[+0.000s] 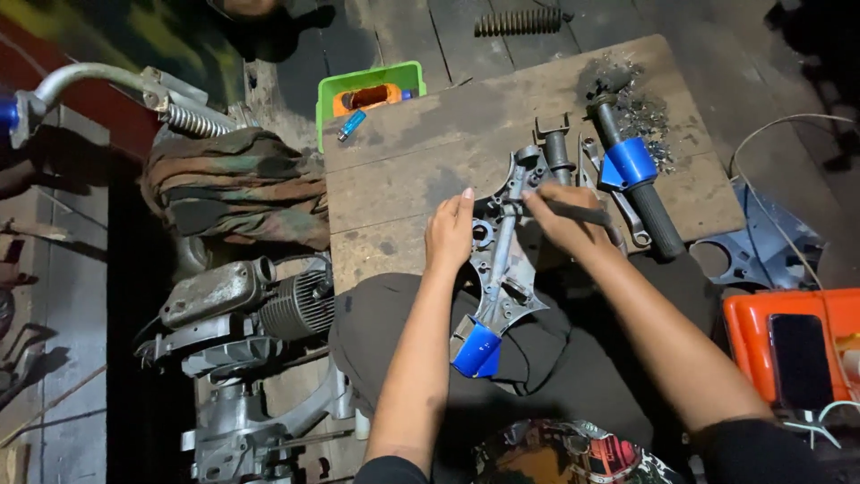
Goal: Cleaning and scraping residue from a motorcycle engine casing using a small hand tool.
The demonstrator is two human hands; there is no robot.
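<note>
A wooden board (403, 170) bears a grey metal bracket (503, 260), its blue-taped end (477, 350) hanging over the lap. The left hand (450, 235) lies flat on the bracket's left side, fingers together, gripping nothing. The right hand (566, 224), just right of the bracket, is closed around a dark tool (573, 211) whose tip meets the bracket's top.

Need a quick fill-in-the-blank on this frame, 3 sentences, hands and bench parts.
1. The right hand holds a slim dark tool against the grey metal ____ part.
2. The left hand rests on that part, whose near end is wrapped in ____ tape.
3. The open tray at the wooden board's far left corner is ____.

Missing words: bracket; blue; green
</note>
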